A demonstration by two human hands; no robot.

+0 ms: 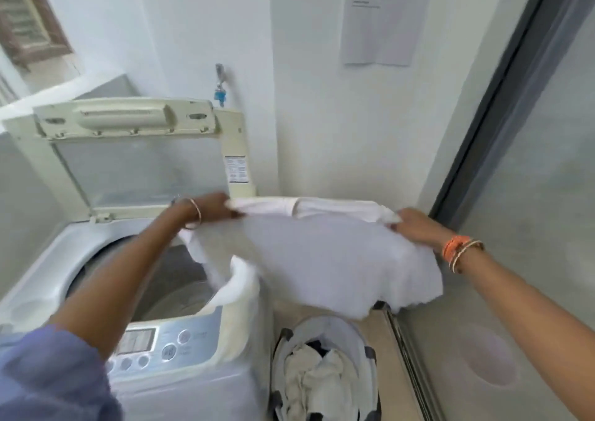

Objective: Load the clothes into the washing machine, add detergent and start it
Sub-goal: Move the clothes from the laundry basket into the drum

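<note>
Here, a white garment (325, 259) is being held spread out in the air by two bare hands, seen from a head-worn camera looking down. The left hand (214, 209) is being kept closed around one upper corner of the cloth, and the right hand (418, 227) is being kept closed around the opposite corner, so the fabric is hanging between them like a sheet. The garment is being held partly above the right edge of the washing machine (180, 340) and partly above a laundry basket (325, 372) standing on the floor just beside the machine.

The machine is a top loader; its lid (135, 156) is standing raised against the wall, and the drum (174, 279) is lying open, with one lower fold of the garment dangling toward it. No clothes can be made out inside the drum, though part of it is hidden by the left arm.

The loading step appears to be in hand. Next, the garment would probably need to be carried leftward over the drum opening and released, and then the basket would need to be reached into again. No detergent is being shown anywhere.

Counted: one washing machine, one basket, one garment in the hands, and a crumpled pile of pale and dark laundry (318, 378) in the basket, whose pieces cannot be counted. Bangles are being worn on both wrists, and one paper notice (383, 14) is hanging on the wall, its print too blurred to read.
</note>
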